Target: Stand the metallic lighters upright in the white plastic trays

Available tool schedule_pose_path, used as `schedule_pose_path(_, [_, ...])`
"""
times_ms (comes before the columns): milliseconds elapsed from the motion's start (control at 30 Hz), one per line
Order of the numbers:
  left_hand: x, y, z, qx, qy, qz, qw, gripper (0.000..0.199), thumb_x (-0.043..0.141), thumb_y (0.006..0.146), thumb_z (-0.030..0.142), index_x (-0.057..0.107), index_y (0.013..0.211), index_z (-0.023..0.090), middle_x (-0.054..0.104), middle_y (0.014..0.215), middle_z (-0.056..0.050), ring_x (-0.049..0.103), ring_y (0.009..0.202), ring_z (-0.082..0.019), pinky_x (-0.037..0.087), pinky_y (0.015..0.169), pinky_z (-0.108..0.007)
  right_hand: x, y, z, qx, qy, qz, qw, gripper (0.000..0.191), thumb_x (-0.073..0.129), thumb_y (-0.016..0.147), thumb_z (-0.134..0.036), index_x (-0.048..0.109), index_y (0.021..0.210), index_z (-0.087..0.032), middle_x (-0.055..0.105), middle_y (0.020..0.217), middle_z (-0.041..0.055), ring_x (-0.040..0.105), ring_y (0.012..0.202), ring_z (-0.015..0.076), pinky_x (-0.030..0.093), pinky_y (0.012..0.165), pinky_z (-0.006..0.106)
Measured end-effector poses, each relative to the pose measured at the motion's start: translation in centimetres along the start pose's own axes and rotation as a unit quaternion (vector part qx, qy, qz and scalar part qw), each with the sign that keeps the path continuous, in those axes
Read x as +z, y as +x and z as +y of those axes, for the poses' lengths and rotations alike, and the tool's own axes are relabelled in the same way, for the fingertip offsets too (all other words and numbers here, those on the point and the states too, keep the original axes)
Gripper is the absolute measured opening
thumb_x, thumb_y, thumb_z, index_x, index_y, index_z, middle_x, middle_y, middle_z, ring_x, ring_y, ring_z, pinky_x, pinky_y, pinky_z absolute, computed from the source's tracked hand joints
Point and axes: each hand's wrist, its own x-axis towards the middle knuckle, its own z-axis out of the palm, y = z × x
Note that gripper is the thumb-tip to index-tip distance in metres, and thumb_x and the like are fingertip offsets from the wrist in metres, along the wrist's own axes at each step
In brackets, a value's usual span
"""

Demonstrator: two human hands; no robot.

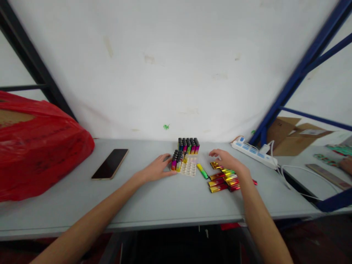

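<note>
A pale tray of round-bottomed pockets (189, 169) lies on the table; upright lighters (177, 161) with black tops fill its left part. Behind it stands a block of several more lighters (189, 146). My left hand (158, 168) is at the tray's left end, thumb and fingers spread around its corner, seemingly touching it. My right hand (224, 159) hovers at the upper edge of a pile of shiny red and gold wrapped pieces (220, 181), fingers loosely bent and apart, nothing visible in them. A single yellow-green lighter (202, 171) lies between tray and pile.
A phone (110, 164) lies on the left of the grey table (154, 205), near a red plastic bag (41, 146). At right are a white power strip (254, 154) with a cable, a blue metal frame (286, 88), a cardboard box (294, 137) and another person's hand (346, 164).
</note>
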Motion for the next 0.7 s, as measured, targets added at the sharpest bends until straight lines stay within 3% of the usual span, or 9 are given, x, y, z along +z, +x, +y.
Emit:
schedule_pose_path(67, [0.0, 0.0, 0.0, 0.0, -0.002, 0.002, 1.0, 0.082, 0.06, 0.107, 0.085, 0.067, 0.155, 0.02, 0.058, 0.17, -0.022, 0.057, 0.158, -0.044, 0.045, 0.136, -0.057, -0.9, -0.7, 1.7, 0.022, 0.039, -0.03, 0.999, 0.047, 0.071, 0.087, -0.001, 0.083, 0.129, -0.018, 0.085, 0.132, 0.0139, 0.08, 0.121, 0.0285, 0.061, 0.11, 0.04])
schedule_pose_path(167, [-0.1, 0.0, 0.0, 0.002, -0.006, 0.004, 1.0, 0.082, 0.062, 0.106, 0.086, 0.068, 0.154, 0.02, 0.059, 0.17, -0.022, 0.057, 0.158, -0.044, 0.046, 0.135, -0.058, -1.5, -1.0, 2.8, 0.044, 0.046, -0.045, 0.997, 0.026, 0.08, 0.09, -0.016, 0.088, 0.114, -0.02, 0.088, 0.123, 0.0133, 0.082, 0.117, 0.0325, 0.062, 0.107, 0.042])
schedule_pose_path(267, [-0.1, 0.0, 0.0, 0.003, -0.006, 0.005, 1.0, 0.081, 0.062, 0.106, 0.085, 0.068, 0.153, 0.019, 0.059, 0.17, -0.023, 0.057, 0.157, -0.045, 0.046, 0.135, -0.06, -1.3, -0.5, 2.8, 0.047, 0.022, -0.036, 0.998, 0.01, 0.085, 0.09, -0.026, 0.088, 0.098, -0.021, 0.089, 0.11, 0.0118, 0.082, 0.107, 0.0327, 0.062, 0.1, 0.04])
schedule_pose_path(367, [0.0, 0.0, -0.2, 0.005, -0.002, 0.005, 1.0, 0.08, 0.062, 0.107, 0.084, 0.068, 0.153, 0.019, 0.059, 0.17, -0.023, 0.057, 0.157, -0.045, 0.046, 0.135, -0.06, -0.6, -0.1, 2.3, 0.057, 0.012, -0.001, 0.998, 0.007, 0.083, 0.092, -0.027, 0.081, 0.095, -0.021, 0.087, 0.102, 0.0112, 0.08, 0.095, 0.0283, 0.061, 0.088, 0.036])
schedule_pose_path(467, [0.1, 0.1, -0.3, 0.002, -0.001, 0.01, 1.0, 0.077, 0.065, 0.106, 0.083, 0.07, 0.152, 0.021, 0.06, 0.169, -0.021, 0.057, 0.158, -0.045, 0.046, 0.135, -0.059, 0.0, 0.2, 1.6, 0.042, 0.065, 0.043, 0.996, 0.013, 0.073, 0.102, -0.034, 0.073, 0.108, -0.023, 0.085, 0.089, 0.0063, 0.076, 0.082, 0.0234, 0.057, 0.079, 0.033])
schedule_pose_path(567, [0.2, 0.1, -0.4, 0.0, -0.002, 0.008, 1.0, 0.076, 0.065, 0.106, 0.083, 0.07, 0.151, 0.021, 0.06, 0.17, -0.021, 0.058, 0.157, -0.044, 0.046, 0.135, -0.059, 0.8, 0.7, 0.3, -0.007, 0.118, 0.114, 0.986, 0.03, 0.069, 0.105, -0.053, 0.071, 0.113, -0.024, 0.077, 0.078, 0.0012, 0.067, 0.07, 0.0217, 0.05, 0.072, 0.033])
schedule_pose_path(700, [0.1, 0.1, -0.4, 0.004, -0.008, 0.01, 1.0, 0.075, 0.066, 0.106, 0.082, 0.07, 0.151, 0.021, 0.061, 0.169, -0.02, 0.059, 0.156, -0.044, 0.047, 0.134, -0.059, 2.3, 2.1, -2.1, -0.036, 0.197, 0.194, 0.96, 0.06, 0.069, 0.094, -0.084, 0.066, 0.083, -0.025, 0.063, 0.07, 0.0, 0.056, 0.068, 0.0205, 0.043, 0.066, 0.033])
